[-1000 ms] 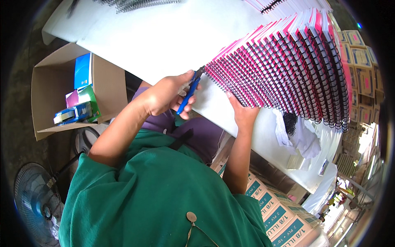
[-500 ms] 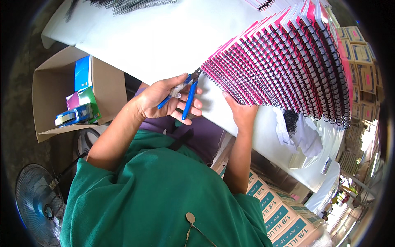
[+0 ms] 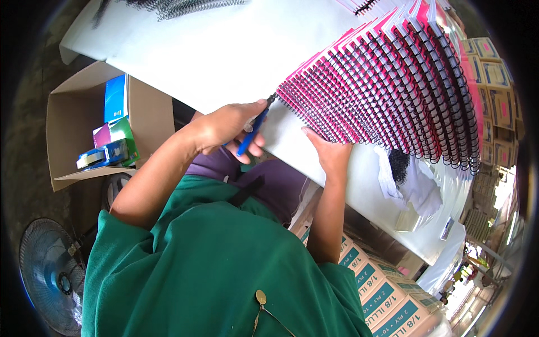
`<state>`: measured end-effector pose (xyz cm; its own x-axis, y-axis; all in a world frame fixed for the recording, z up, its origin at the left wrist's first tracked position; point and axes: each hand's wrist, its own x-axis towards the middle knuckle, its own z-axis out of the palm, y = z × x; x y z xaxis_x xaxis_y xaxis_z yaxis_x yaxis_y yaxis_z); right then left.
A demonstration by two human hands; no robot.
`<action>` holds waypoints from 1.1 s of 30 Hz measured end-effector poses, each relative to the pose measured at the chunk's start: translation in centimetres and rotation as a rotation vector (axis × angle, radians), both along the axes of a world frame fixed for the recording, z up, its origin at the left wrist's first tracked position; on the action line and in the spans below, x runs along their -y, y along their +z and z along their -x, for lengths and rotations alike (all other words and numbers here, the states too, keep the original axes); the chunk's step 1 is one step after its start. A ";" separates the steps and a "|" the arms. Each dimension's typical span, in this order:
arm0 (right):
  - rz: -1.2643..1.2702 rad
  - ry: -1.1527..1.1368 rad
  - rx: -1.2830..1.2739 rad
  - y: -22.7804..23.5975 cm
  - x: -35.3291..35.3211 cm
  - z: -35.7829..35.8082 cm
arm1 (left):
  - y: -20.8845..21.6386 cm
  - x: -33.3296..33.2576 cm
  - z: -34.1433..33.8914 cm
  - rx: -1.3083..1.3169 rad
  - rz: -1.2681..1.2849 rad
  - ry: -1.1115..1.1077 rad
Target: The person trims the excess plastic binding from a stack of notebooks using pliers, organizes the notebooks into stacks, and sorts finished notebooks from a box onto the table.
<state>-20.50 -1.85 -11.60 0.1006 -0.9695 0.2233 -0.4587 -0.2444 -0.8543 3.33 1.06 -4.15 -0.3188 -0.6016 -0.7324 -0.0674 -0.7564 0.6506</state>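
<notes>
My left hand (image 3: 233,126) is closed around a pair of blue-handled wire cutters (image 3: 254,130). Their dark jaws reach the near left end of a black coil. That coil belongs to a fanned row of spiral notebooks (image 3: 370,90) with pink covers, standing on the table with their bindings toward me. My right hand (image 3: 332,154) rests against the lower edge of the row, thumb out to the left. Its other fingers are hidden by the coils. Something small and clear shows inside my left palm.
Loose black coils (image 3: 191,7) lie at the far edge of the white table (image 3: 196,56). A cardboard box (image 3: 149,115) with a tape dispenser is at left, above a fan (image 3: 53,275). White cloth (image 3: 421,188) lies right of my right hand; stacked cartons (image 3: 387,297) stand below.
My left hand has rolled over and its fingers have drawn in, bringing the cutters' handles closer together. The jaws remain at the coil's end. My right hand stays in place.
</notes>
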 end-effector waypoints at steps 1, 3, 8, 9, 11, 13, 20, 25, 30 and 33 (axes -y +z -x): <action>0.013 0.010 -0.045 0.0 0.1 0.1 | -0.8 -0.3 -0.4 -0.222 -0.103 0.118; 0.030 0.033 -0.140 0.0 0.2 0.1 | -2.0 -0.6 -0.9 -0.399 -0.163 0.156; 0.020 0.022 -0.091 0.0 0.1 -0.1 | -2.7 0.0 -1.3 -0.506 -0.221 0.206; 0.025 0.018 -0.077 0.2 0.0 -0.2 | -2.5 0.1 -1.3 -0.495 -0.219 0.206; 0.040 0.011 -0.064 0.3 0.0 -0.1 | -1.0 0.7 -0.9 -0.206 -0.135 0.127; 0.061 0.005 -0.066 0.0 0.1 0.0 | -0.7 0.6 -0.5 0.236 0.212 -0.111; 0.111 -0.002 -0.114 0.0 0.1 -0.1 | -0.3 1.1 -0.4 0.587 0.523 -0.503; 0.062 -0.003 -0.134 -0.7 0.3 0.6 | 0.1 1.5 -1.5 -0.062 -0.088 0.059; 0.115 0.012 -0.143 -0.7 0.2 0.4 | 0.2 1.0 -0.5 0.359 0.300 -0.308; 0.097 0.036 -0.099 -0.4 0.3 0.1 | 0.0 -0.1 1.4 1.002 0.927 -0.802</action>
